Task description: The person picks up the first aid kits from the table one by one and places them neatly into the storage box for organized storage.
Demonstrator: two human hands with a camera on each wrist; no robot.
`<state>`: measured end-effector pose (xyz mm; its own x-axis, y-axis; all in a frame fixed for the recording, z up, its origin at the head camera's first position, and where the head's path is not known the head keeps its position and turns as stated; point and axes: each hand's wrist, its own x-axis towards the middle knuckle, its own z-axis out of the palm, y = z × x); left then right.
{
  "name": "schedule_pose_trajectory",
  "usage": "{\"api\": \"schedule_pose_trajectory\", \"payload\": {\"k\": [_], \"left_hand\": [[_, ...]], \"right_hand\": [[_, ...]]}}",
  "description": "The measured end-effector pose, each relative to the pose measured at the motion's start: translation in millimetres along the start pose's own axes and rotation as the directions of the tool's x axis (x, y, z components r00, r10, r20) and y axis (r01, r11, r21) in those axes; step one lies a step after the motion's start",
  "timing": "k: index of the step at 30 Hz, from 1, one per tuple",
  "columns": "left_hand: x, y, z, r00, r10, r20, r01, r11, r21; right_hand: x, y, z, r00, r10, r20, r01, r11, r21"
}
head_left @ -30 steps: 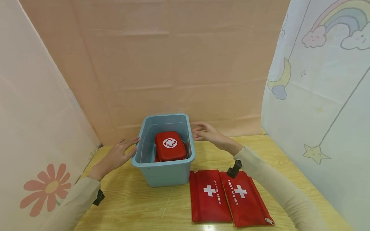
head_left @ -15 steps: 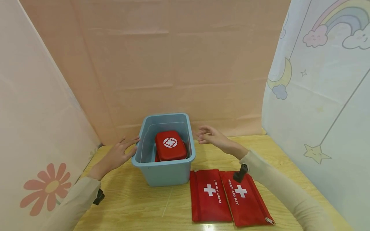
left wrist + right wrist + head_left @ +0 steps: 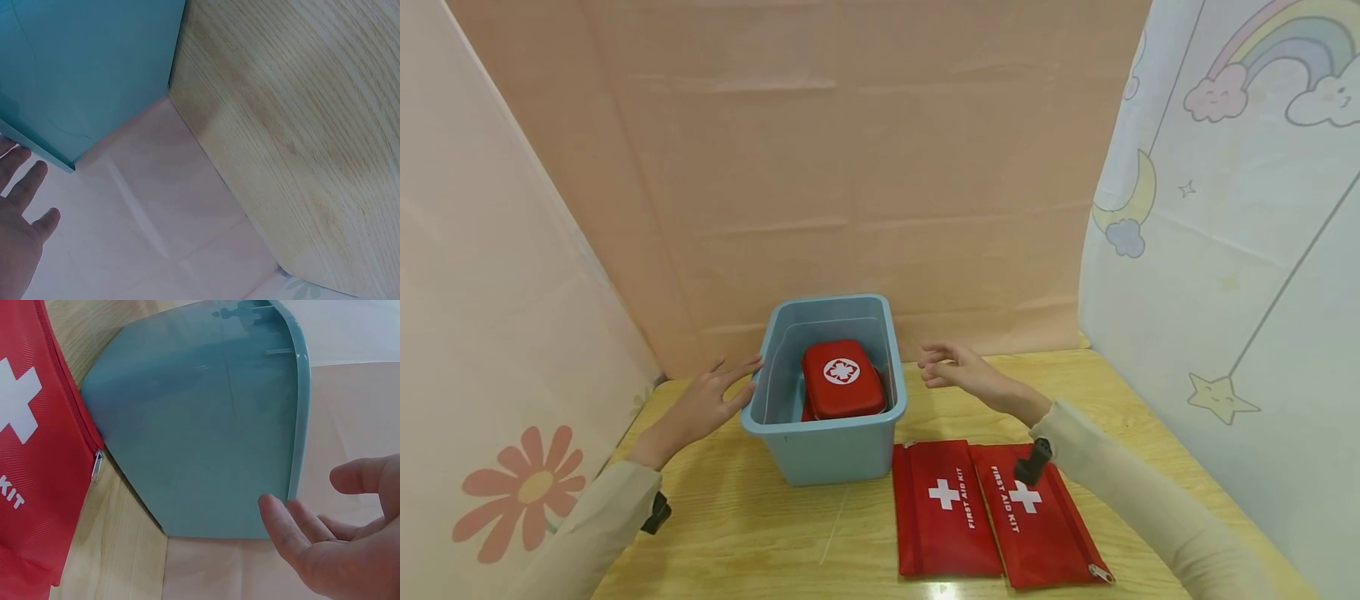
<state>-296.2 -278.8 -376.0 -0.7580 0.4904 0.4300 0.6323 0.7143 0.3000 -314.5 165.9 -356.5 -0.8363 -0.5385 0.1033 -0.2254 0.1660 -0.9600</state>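
Two hands flank the blue bin, neither holding anything. Far left: flower-print curtain. Left hand rests against the bin's left rim, fingers straight and spread, fingertips at the edge; unchanged over the last second. The left wrist view confirms it: fingers apart right by the rim corner, bin wall beside the wooden table. The bin sits at the back-centre of the table, near the pink backdrop. Inside it, a red hard-shell first aid case lies lid up, white emblem visible; something red shows under it, can't tell what. Right hand has changed: a second ago its fingertips were at the bin's right rim, now it's pulled back to the right and is clear of the bin, fingers loosely curled and slightly apart, empty. In the right wrist view the fingers are near the rim but not touching it. My read: the right hand has let go of the bin and is moving off it, while the left is steadying it. Front right of the bin: two flat red first aid pouches lie side by side on the table, edges overlapping, untouched. Far right: rainbow-print curtain.
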Motion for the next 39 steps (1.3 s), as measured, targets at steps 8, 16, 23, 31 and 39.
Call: {"api": "schedule_pose_trajectory", "payload": {"k": [8, 16, 23, 31, 39], "left_hand": [[-0.2, -0.4, 0.8, 1.000, -0.015, 0.010, 0.015, 1.000, 0.000], [-0.5, 0.3, 0.7, 1.000, -0.017, 0.006, 0.017, 1.000, 0.000], [-0.5, 1.7, -0.1, 1.000, -0.018, 0.006, 0.018, 1.000, 0.000], [-0.1, 1.4, 0.3, 1.000, -0.017, 0.000, 0.017, 1.000, -0.003], [-0.3, 0.6, 1.0, 1.000, -0.005, -0.014, 0.005, 1.000, -0.007]], "right_hand": [[-6, 13, -5, 1.000, 0.008, 0.005, -0.008, 1.000, 0.000], [-14, 22, -10, 0.999, 0.008, 0.032, -0.007, 0.999, -0.032], [-21, 30, -17, 0.998, 0.047, 0.053, -0.044, 0.998, -0.049], [-29, 37, -27, 0.990, 0.091, 0.107, -0.078, 0.990, -0.114], [-40, 47, -36, 0.985, 0.118, 0.123, -0.101, 0.986, -0.133]]}}
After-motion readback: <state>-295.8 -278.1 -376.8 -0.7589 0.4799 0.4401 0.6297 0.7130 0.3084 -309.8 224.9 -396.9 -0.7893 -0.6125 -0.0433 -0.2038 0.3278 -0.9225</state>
